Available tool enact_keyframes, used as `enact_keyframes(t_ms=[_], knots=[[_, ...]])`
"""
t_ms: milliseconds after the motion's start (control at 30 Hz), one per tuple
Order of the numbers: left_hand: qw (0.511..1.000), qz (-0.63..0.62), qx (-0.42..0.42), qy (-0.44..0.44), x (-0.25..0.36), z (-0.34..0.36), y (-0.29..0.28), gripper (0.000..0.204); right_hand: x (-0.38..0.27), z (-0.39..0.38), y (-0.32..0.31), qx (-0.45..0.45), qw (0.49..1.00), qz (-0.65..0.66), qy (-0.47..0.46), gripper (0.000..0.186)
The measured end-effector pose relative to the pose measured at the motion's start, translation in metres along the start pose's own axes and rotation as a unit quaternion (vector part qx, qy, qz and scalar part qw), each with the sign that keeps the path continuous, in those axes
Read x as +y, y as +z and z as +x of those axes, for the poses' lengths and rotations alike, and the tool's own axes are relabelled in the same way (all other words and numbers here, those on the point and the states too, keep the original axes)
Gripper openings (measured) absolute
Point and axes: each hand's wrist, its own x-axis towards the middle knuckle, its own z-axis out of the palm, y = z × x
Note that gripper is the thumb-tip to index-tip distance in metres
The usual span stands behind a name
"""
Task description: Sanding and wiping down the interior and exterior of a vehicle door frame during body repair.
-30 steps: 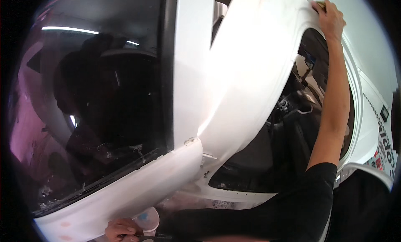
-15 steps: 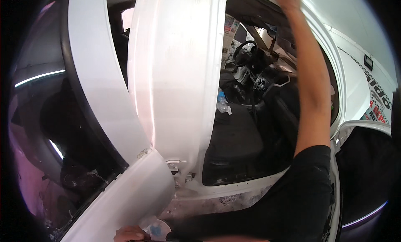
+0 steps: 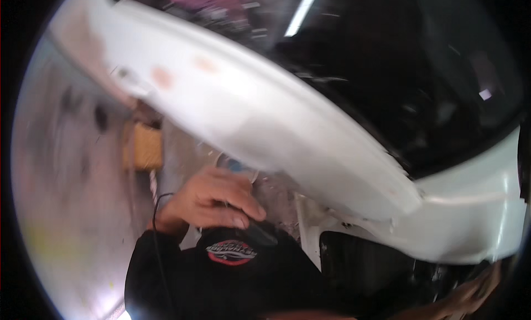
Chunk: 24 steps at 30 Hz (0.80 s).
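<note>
Shirt cloth (image 3: pixel 221 287) lies closest to me, black with a badge, and just above it my left hand (image 3: pixel 213 201) is curled, its fingertips seeming to pinch a black object (image 3: pixel 261 232) whose edge blurs into the cloth. To hold it well, I judge, I want a light, even grip, a loose wrist and the thin cord (image 3: pixel 158 253) clear of snags. My right hand (image 3: pixel 480 291) is out at the lower right, near the dark opening (image 3: pixel 376 270), too blurred for me to tell whether it is spread or closed. Partly behind my left knuckles shows a cup (image 3: pixel 224 161) with something blue in it; a careless swing could tip it. Farther off to the left is a yellow block (image 3: pixel 147 147). Beyond the cup slants the white car panel (image 3: pixel 265 121) with pinkish patches (image 3: pixel 163 77), best touched gently, then dark glass (image 3: pixel 398 60).
</note>
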Motion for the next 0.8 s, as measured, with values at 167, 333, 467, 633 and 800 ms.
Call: enact_keyframes(t_ms=[167, 333, 467, 633, 800], knots=[[0.911, 0.210, 0.336, 0.115, 0.057, -0.076, -0.090, 0.034, -0.142, -0.050, 0.101, -0.227, 0.828, 0.511, -0.025, 0.021], [0.796, 0.359, 0.488, 0.012, 0.149, -0.154, -0.248, 0.035, -0.330, -0.056, 0.172, -0.263, 0.693, 0.660, 0.121, 0.023], [0.798, 0.298, 0.517, -0.086, 0.222, -0.236, -0.409, 0.027, -0.473, -0.038, 0.196, -0.382, 0.665, 0.642, 0.018, 0.023], [0.812, 0.250, 0.515, -0.109, 0.195, -0.283, -0.549, 0.021, -0.597, -0.032, 0.238, -0.426, 0.676, 0.600, -0.027, 0.022], [0.873, 0.218, 0.310, -0.307, 0.131, -0.266, -0.594, 0.018, -0.656, -0.009, 0.248, -0.527, 0.689, 0.494, 0.063, 0.021]])
